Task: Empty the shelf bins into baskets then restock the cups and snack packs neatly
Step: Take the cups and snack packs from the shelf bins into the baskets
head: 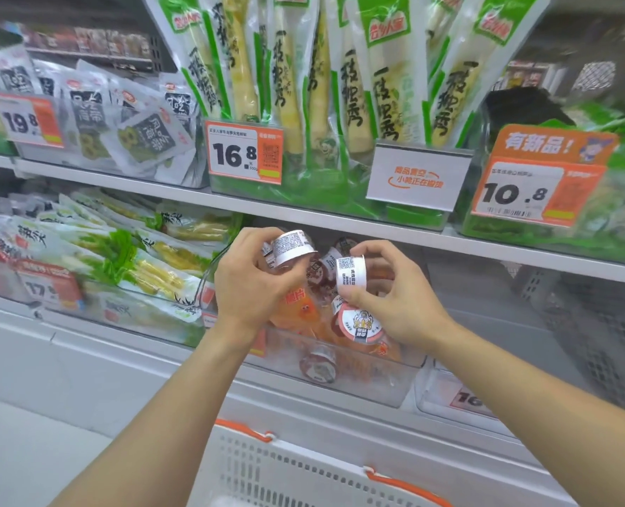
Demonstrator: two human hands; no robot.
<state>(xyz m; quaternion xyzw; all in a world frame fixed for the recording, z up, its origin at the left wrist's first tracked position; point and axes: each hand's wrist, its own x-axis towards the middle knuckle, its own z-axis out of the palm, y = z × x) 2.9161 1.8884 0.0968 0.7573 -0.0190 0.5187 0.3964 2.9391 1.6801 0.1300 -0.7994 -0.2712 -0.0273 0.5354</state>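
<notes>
A clear plastic shelf bin (373, 378) on the lower shelf holds several small snack cups with white label bands. My left hand (247, 283) grips one cup (292, 247) tilted above the bin. My right hand (388, 298) pinches a second cup (351, 272) by its white band, and a red-lidded cup (360, 323) sits just under its thumb. Another cup (318, 364) lies on its side low in the bin. A white basket (303, 473) with orange handles stands below my forearms.
Left of the bin lie green-and-yellow snack packs (150, 261). The upper shelf carries tall bamboo-shoot packs (303, 86), grey-and-white packs (95, 115) and price tags (245, 155). An emptier clear bin (450, 397) sits to the right. A grey perforated panel (596, 323) backs the lower right.
</notes>
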